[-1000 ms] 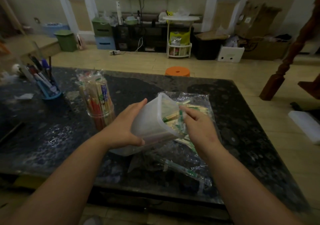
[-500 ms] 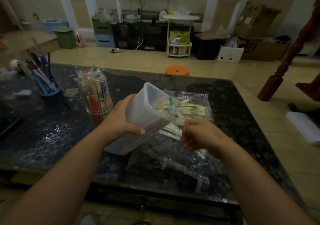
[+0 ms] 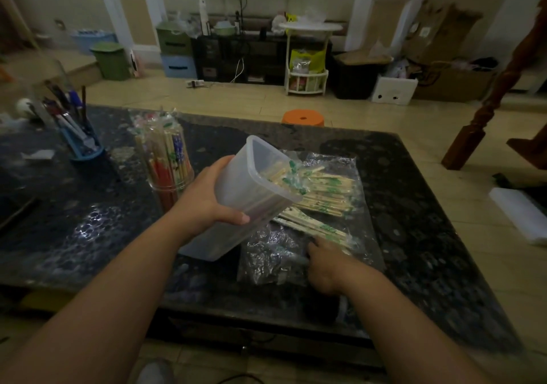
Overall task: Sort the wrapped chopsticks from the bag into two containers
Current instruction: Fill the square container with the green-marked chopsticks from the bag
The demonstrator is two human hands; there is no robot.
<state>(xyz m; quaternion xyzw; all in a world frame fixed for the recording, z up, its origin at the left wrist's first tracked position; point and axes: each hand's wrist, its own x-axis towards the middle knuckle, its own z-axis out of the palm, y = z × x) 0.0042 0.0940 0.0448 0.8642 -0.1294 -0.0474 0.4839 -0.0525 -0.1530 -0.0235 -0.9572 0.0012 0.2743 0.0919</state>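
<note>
Left hand (image 3: 207, 203) is gripping the translucent tub (image 3: 251, 182), tilting over the table (image 3: 414, 221), long axis near-left to far-right, mouth toward the bag (image 3: 275, 256); green-printed wrapped chopsticks (image 3: 319, 197) are lying inside both. Right hand (image 3: 325, 265), at the tub mouth a second ago, is now touching the bag; its grasp cannot be determined

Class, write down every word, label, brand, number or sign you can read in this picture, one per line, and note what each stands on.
No text here can be read.
Loose wrapped chopsticks on the plastic bag: green print, too blurred to read.
Bundled chopsticks in the round jar: red and blue print, too blurred.
Cardboard box: pale label, too small.
Yellow bag on the white rack: print too blurred.
</note>
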